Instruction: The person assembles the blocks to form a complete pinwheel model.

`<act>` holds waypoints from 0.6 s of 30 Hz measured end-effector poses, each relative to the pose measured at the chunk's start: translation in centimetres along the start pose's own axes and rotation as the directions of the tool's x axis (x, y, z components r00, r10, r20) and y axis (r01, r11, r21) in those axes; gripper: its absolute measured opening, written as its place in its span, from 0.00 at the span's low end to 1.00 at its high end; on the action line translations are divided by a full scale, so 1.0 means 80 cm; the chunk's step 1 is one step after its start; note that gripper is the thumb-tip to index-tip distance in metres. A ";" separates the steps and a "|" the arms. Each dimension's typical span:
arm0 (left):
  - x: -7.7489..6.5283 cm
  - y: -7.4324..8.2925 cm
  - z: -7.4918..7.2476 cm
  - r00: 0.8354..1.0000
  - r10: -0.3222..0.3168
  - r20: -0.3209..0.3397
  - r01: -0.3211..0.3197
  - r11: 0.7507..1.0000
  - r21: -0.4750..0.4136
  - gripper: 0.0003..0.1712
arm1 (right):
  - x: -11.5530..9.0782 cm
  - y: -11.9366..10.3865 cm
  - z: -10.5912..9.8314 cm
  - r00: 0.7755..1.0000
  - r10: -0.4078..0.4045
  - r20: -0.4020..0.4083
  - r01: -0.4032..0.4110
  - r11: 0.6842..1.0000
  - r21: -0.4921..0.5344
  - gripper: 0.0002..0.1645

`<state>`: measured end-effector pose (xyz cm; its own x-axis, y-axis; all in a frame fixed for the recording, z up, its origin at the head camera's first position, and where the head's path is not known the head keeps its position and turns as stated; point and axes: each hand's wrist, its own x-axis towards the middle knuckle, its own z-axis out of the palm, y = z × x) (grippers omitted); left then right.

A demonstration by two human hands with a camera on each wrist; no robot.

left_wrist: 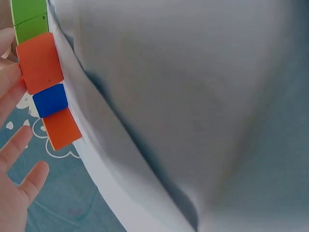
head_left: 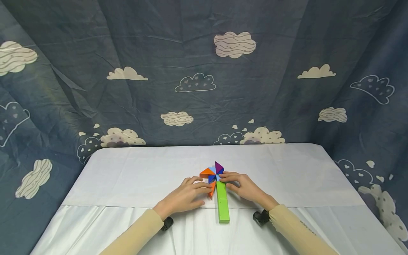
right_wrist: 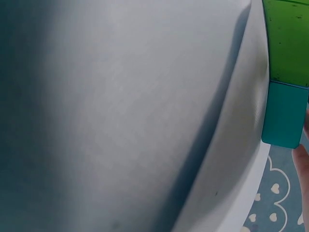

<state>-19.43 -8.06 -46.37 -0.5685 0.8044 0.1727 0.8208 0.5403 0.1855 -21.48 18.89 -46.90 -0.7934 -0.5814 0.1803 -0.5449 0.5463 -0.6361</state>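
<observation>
A pinwheel-like cluster of triangular blocks lies on the table. It has an orange triangle (head_left: 207,173) at left, a purple triangle (head_left: 218,167) at top, and blue pieces (head_left: 211,178) between. Two green blocks (head_left: 224,210) run end to end below it like a stem. My left hand (head_left: 187,195) touches the lower orange triangle (left_wrist: 41,63) with extended fingers. From the right, my right hand (head_left: 243,186) reaches its fingers to the cluster beside the top of the stem. The right wrist view shows a teal block (right_wrist: 286,115) against a green one, with fingertips at its side; most of that hand is out of frame.
A white cloth (head_left: 127,177) covers the table, with a fold line across it and creases toward the front. Behind and at the sides hangs a dark curtain (head_left: 153,99) printed with clouds. Black wrist cameras (head_left: 261,217) sit under both wrists.
</observation>
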 end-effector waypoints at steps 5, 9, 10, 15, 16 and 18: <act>0.001 0.004 0.001 0.999 -0.016 0.027 0.016 1.000 0.008 0.30 | 0.000 -0.001 0.000 1.000 0.002 0.002 -0.002 1.000 0.002 0.18; 0.002 0.007 0.003 0.998 -0.038 0.052 0.036 0.999 0.033 0.34 | 0.000 -0.001 0.000 1.000 0.002 0.002 -0.002 1.000 0.002 0.18; 0.002 0.008 0.004 0.998 -0.043 0.055 0.040 0.998 0.043 0.34 | 0.000 -0.001 0.000 1.000 0.001 0.002 -0.001 1.000 0.002 0.18; 0.004 0.009 0.006 0.997 -0.053 0.057 0.049 0.997 0.061 0.36 | 0.000 -0.001 0.000 1.000 0.002 0.000 -0.002 1.000 0.005 0.18; 0.004 0.010 0.006 0.997 -0.053 0.057 0.050 0.997 0.061 0.36 | 0.000 -0.001 0.000 1.000 0.003 0.000 -0.003 1.000 0.006 0.18; 0.005 0.010 0.006 0.997 -0.054 0.058 0.051 0.997 0.062 0.36 | 0.000 -0.001 0.000 1.000 0.003 -0.001 -0.003 1.000 0.007 0.18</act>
<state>-18.98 -7.21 -46.63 -0.6082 0.7867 0.1063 0.7927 0.5947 0.1339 -21.41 18.84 -46.84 -0.7955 -0.5789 0.1790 -0.5403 0.5440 -0.6420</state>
